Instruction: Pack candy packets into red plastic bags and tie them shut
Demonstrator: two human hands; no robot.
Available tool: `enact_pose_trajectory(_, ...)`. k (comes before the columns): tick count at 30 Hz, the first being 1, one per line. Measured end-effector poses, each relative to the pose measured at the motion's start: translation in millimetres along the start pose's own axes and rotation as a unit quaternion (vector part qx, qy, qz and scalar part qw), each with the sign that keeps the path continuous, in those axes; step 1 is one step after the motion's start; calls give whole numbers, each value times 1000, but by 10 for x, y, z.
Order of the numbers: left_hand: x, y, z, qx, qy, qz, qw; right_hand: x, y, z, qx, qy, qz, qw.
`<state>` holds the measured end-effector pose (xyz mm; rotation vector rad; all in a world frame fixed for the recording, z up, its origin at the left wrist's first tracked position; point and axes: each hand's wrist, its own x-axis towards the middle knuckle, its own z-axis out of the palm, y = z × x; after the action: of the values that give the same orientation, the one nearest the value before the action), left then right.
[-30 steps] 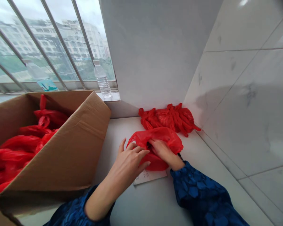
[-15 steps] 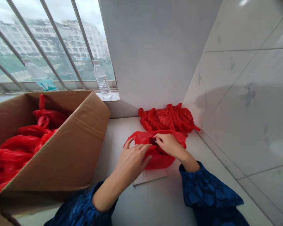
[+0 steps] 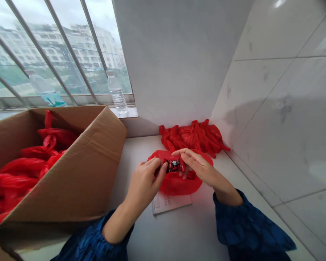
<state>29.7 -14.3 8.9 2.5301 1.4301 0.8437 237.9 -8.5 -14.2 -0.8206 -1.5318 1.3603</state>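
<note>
In the middle of the frame, we have a small wrapped packet [image 3: 174, 165], dark with red ends, lying nearly level above an open red bag [image 3: 180, 185]. The grip of our left hand [image 3: 146, 179] is pinched on the packet's left end between thumb and fingers. Our right hand [image 3: 197, 166] curves loosely about the other end, some fingers above it and some beneath; we cannot tell whether that grip presses on it. Blue patterned sleeves [image 3: 252, 224] cover both our forearms at the bottom of the frame.

The red bag sits on the pale table [image 3: 157, 235], partly over a white printed booklet [image 3: 170, 203] that shows below it. Just behind, right of the upper centre, we see a crumpled heap of red bags [image 3: 192, 136] near the grey wall [image 3: 174, 65].

A cardboard box [image 3: 78, 174] fills the lower left, with red bundles [image 3: 29, 168] inside. Beyond it, towards the upper left, a clear bottle [image 3: 116, 94] stands on the sill by the barred window, and a blue-labelled bottle [image 3: 47, 88] leans farther left.
</note>
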Motion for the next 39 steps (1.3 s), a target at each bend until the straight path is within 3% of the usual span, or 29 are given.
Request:
enact_pose_trajectory(7, -15, 47, 3, -30, 55, 42, 997, 45, 41, 84, 17, 66, -33, 997)
enact_pose_trajectory(11, -12, 43, -8, -13, 33, 45, 998, 39, 51, 82, -32, 80, -46, 995)
enact_pose_trajectory(13, -4, 32, -22, 28, -8, 39, 999, 27, 53, 47, -119, 91, -52, 987)
enact_pose_trajectory(15, 4, 23, -25, 77, -65, 37, 994, 22, 70, -9, -271, 106, -42, 956)
enact_pose_trajectory(18, -3, 19, 15, 112, -139, 58, 982, 48, 148, -91, -500, 106, 31, 859)
enact_pose_trajectory(19, -13, 21, 42, 111, -156, 69, 979, 66, 186, -107, -540, 103, 53, 834)
enact_pose_trajectory(21, -44, 28, 105, 103, -182, 84, 974, 109, 262, -109, -572, 105, 71, 811)
enact_pose_trajectory(24, -104, 44, 183, 107, -213, 76, 968, 158, 354, -59, -580, 101, 58, 806)
enact_pose_trajectory(28, -168, 61, 204, 142, -259, 49, 954, 166, 480, 12, -574, -43, 64, 815)
enact_pose_trajectory(30, -185, 65, 196, 153, -270, 42, 950, 158, 571, 37, -575, -78, 77, 811)
enact_pose_trajectory(35, -193, 74, 189, 178, -285, 42, 941, 149, 770, 152, -587, -75, 108, 799)
enact_pose_trajectory(39, -191, 78, 179, 184, -271, 48, 944, 171, 788, 205, -580, -55, 100, 807)
